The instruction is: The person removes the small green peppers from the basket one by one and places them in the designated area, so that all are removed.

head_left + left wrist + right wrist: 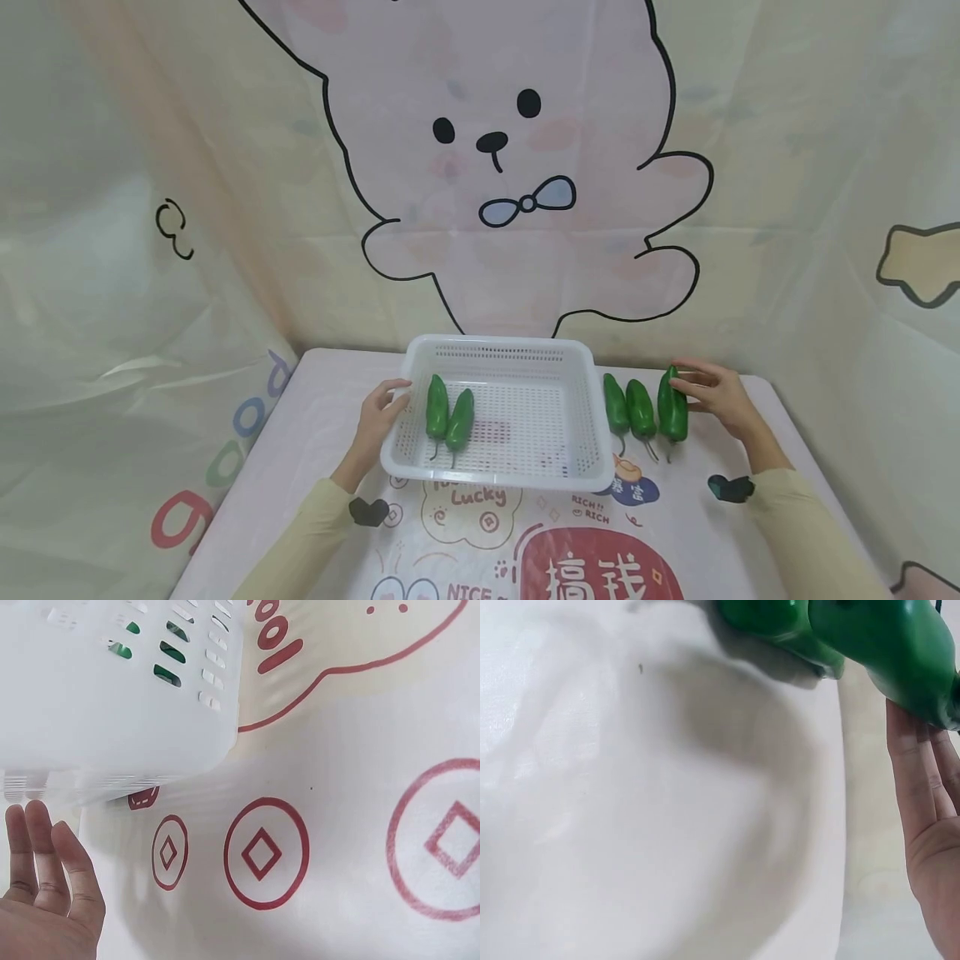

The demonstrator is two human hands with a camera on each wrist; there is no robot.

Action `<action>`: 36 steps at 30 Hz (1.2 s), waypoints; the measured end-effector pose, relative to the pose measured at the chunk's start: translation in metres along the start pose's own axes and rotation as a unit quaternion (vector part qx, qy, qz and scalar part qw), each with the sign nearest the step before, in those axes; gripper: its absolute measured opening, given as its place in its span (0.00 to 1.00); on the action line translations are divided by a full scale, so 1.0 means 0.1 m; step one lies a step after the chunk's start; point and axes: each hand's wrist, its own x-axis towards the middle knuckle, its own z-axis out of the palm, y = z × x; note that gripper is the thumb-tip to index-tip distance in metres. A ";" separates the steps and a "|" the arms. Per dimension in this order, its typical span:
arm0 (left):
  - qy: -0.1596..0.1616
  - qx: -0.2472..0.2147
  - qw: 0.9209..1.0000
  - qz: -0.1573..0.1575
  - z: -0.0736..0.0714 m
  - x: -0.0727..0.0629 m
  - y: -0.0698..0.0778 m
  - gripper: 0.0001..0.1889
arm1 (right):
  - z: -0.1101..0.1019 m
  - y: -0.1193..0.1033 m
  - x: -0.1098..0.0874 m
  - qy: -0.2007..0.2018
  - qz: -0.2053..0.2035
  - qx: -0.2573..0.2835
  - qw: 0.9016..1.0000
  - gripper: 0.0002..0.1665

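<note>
A white plastic basket (498,482) stands on the table with two green peppers inside, one pepper (437,408) beside another pepper (461,421). My left hand (381,412) is at the basket's left side, fingertips right at the rim; its fingers (51,862) look fairly straight in the left wrist view. On the right, my right hand (716,398) pinches a green pepper (672,412) near its far end. In the right wrist view that pepper (896,652) overlaps another one behind it, and its far end is partly out of frame.
Two more green peppers lie between the basket and my right hand: one pepper (616,404) near the basket wall and another pepper (641,410) beside it. A printed cloth (480,542) covers the table. Hanging sheets with a cartoon bear (517,267) rise behind.
</note>
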 end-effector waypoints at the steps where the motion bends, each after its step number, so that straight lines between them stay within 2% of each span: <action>1: 0.002 0.001 1.000 0.001 0.00 0.00 0.00 0.17 | 0.01 0.03 0.01 -0.002 0.006 0.001 1.000 0.27; 11: 0.000 -0.008 1.000 -0.009 -0.03 0.00 0.01 0.18 | 0.09 0.26 0.05 -0.016 0.067 -0.003 0.998 0.35; 16: -0.014 -0.022 0.999 -0.020 -0.02 -0.05 0.11 0.18 | 0.09 0.30 0.04 -0.012 0.086 -0.015 0.996 0.35; 22: -0.026 -0.014 0.999 -0.019 0.00 -0.14 0.35 0.19 | 0.06 0.42 0.07 -0.007 0.085 -0.025 0.996 0.34; 28: -0.026 -0.017 0.999 -0.019 0.01 -0.15 0.38 0.19 | 0.02 0.51 0.12 -0.003 0.092 -0.037 0.995 0.34; 36: -0.029 -0.020 0.999 -0.019 0.00 -0.15 0.38 0.19 | 0.05 0.49 0.16 0.003 0.089 -0.064 0.994 0.35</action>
